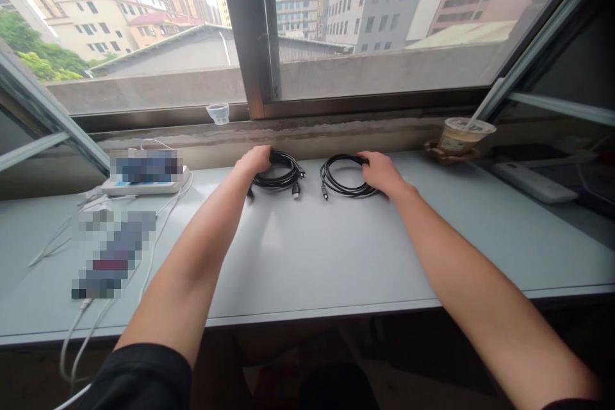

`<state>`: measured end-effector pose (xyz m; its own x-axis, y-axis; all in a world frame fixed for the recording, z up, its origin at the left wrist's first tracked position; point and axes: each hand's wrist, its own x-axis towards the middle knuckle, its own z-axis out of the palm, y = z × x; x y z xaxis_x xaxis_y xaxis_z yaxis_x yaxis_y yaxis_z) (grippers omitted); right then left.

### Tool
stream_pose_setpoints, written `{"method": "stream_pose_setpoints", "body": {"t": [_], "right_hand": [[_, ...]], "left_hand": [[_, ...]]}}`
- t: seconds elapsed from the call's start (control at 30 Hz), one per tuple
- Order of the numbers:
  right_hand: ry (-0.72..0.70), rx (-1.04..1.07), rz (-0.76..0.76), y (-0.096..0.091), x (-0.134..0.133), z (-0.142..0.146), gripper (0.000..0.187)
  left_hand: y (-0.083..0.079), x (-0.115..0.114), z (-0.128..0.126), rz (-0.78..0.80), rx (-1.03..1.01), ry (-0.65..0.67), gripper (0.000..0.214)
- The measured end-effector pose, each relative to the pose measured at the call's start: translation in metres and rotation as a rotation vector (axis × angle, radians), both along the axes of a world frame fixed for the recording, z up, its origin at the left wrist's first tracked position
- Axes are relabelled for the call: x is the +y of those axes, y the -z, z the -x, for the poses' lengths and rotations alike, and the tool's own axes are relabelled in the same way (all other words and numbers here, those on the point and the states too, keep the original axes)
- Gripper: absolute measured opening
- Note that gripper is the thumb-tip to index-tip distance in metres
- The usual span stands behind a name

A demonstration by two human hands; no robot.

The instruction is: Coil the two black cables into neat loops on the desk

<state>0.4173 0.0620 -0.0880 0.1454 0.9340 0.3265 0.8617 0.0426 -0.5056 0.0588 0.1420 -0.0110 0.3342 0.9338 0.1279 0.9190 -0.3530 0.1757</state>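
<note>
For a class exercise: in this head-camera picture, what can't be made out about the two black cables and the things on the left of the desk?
Head view only:
The left hand hides part of the left cable.
The right hand hides part of the right cable.
The plugs are too small to identify.
Blurring covers the top of the power strip.
Blurring hides what the flat item is.
</note>
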Motion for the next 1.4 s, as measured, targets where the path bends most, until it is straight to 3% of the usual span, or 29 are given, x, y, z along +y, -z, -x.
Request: {"method": "stream_pose_setpoints", "body": {"t": [0.3, 0.47, 0.53, 0.6, 0.67, 0.73, 0.8, 0.9, 1.03, 1.4], "right_hand": [[-0.213, 0.312, -0.063, -0.032, -0.021, 0.021, 0.036], [-0.389, 0.549, 0.052, -0.055, -0.043, 0.030, 0.043], [-0.439, 0.618, 0.042, -0.063, -0.051, 0.042, 0.045], [-0.501, 0.667, 0.003, -0.067, -0.058, 0.059, 0.048], [-0.572, 0.690, -0.045, -0.068, -0.064, 0.080, 0.051], [-0.619, 0.699, -0.085, -0.064, -0.070, 0.102, 0.053], [-0.654, 0.717, -0.137, -0.058, -0.076, 0.122, 0.053], [-0.658, 0.646, -0.332, -0.048, -0.085, 0.146, 0.045], [-0.585, 0.361, -0.604, -0.042, -0.090, 0.157, 0.030], [-0.668, 0.161, -0.639, -0.043, -0.090, 0.153, 0.015]], "left_hand": [[-0.003, -0.014, -0.003, 0.060, 0.114, -0.119, 0.050], [-0.004, -0.014, -0.004, 0.026, 0.089, -0.144, 0.050], [-0.005, -0.018, -0.005, -0.065, 0.043, -0.143, 0.051], [-0.004, -0.030, -0.007, -0.205, -0.113, -0.031, 0.045], [0.001, -0.049, -0.010, -0.279, -0.378, 0.210, 0.033], [0.009, -0.075, -0.013, -0.194, -0.636, 0.440, 0.031], [0.016, -0.103, -0.014, -0.125, -0.787, 0.533, 0.041], [0.022, -0.134, -0.011, -0.186, -0.969, 0.475, 0.041], [0.021, -0.150, -0.001, -0.272, -0.969, 0.492, 0.033], [0.018, -0.155, 0.010, -0.344, -0.907, 0.557, 0.029]]}}
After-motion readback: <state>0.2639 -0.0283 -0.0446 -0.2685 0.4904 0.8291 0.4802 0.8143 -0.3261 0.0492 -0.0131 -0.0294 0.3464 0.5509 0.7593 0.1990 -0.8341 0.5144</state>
